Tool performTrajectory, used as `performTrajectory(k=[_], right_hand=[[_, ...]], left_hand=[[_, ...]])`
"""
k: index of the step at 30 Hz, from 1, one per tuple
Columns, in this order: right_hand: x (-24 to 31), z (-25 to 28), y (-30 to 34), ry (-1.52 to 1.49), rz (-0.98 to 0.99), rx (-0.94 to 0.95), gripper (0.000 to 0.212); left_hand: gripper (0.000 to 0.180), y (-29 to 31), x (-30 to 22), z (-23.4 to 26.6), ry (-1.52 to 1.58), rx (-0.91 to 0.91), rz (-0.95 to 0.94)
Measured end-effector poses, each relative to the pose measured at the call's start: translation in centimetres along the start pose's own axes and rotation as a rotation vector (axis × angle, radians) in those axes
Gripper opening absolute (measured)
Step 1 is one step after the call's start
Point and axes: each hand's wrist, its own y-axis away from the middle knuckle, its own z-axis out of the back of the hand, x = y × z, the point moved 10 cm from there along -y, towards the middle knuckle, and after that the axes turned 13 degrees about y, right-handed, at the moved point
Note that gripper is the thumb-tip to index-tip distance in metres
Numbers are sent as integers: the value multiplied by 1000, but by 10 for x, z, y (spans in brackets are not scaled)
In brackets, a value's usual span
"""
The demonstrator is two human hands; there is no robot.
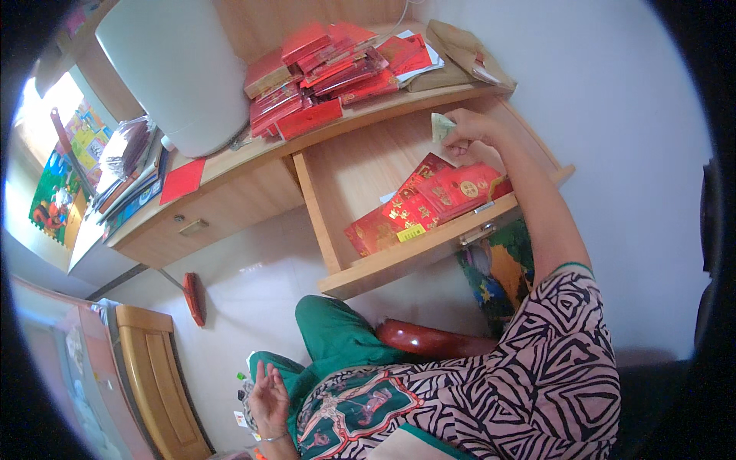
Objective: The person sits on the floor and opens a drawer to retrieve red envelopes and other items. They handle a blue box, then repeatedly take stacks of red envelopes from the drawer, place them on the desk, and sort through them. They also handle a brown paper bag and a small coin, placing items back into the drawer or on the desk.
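My right hand [469, 132] pinches a small pale green paper, apparently a folded banknote [441, 127], above the far right part of a pulled-out wooden drawer [323, 222]. Below that hand, several red envelopes [429, 203] with gold print overlap in the drawer, against its front panel. One has a yellow patch. My left hand [270, 397] is held low beside my green-trousered knee, its fingers stretched out and nothing in them. A bracelet circles that wrist.
On the desktop, red envelopes and packets [322, 73] lie piled beside a large white rounded appliance [180, 69]. A brown paper bag [452, 57] rests at the right end. Another drawer [211, 207] is closed. Books [138, 188] stand at the left. A wooden headboard [157, 376] is at lower left.
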Motion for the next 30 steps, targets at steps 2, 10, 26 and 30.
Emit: performTrajectory(k=[2, 10, 26, 30], right_hand=[[45, -7, 25, -83, 116, -26, 26], [254, -152, 189, -2, 1071, 79, 30], [250, -216, 168, 218, 814, 107, 30], [199, -77, 110, 354, 685, -236, 33]], left_hand=[[54, 1, 10, -18, -39, 63, 53], [37, 16, 96, -135, -187, 378, 306], [28, 6, 99, -134, -235, 277, 86], [23, 0, 76, -135, -197, 261, 7]])
